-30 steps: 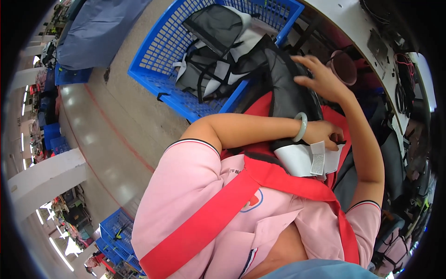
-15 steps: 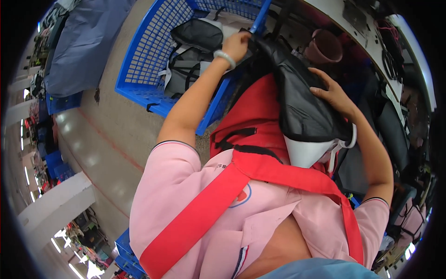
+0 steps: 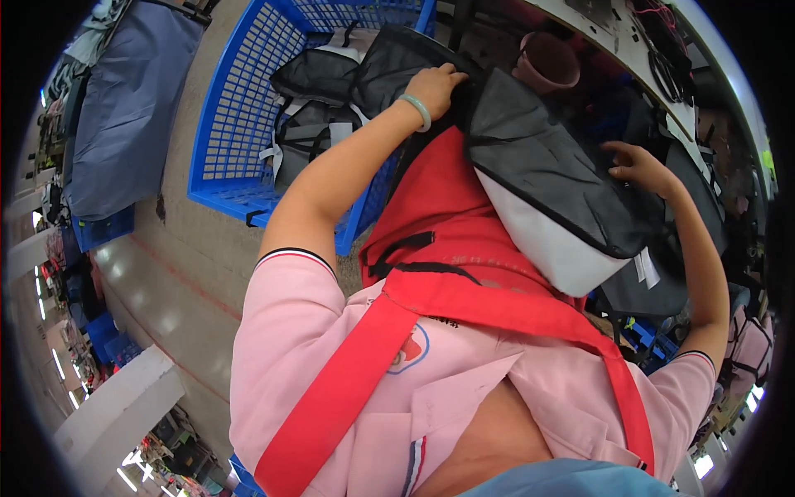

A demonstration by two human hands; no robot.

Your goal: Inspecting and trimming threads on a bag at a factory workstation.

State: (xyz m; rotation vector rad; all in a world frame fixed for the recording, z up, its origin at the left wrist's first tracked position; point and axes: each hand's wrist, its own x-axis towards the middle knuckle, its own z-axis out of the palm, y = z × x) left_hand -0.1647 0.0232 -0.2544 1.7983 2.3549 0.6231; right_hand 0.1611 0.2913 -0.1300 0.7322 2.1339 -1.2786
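Note:
Across my lap, on the red apron [image 3: 435, 199], lies a black fabric bag piece [image 3: 530, 141] with dark piping and a pale grey-white side facing me. My left hand [image 3: 432, 93], with a bracelet on its wrist, has its fingers closed on the edge of another black bag piece [image 3: 393, 62] that hangs over the basket rim. Past the far right side of the lap piece, my right hand [image 3: 644, 170] has its fingers loosely bent and apart, with nothing visible in them. Its thumb points toward the fabric without clearly touching it.
A blue plastic basket [image 3: 217, 166] at the left holds several black and grey bag pieces [image 3: 310, 137]. A dull pink bin [image 3: 548, 62] stands under the worktable [image 3: 609, 41] at the right. More dark fabric [image 3: 654, 286] hangs beside my right arm. A blue-grey cover [image 3: 132, 108] drapes at far left.
The black bag piece on my lap has swung to the right and flattened, showing more pale side. My right hand has come off it, moving right. Another black piece now shows beside my left hand.

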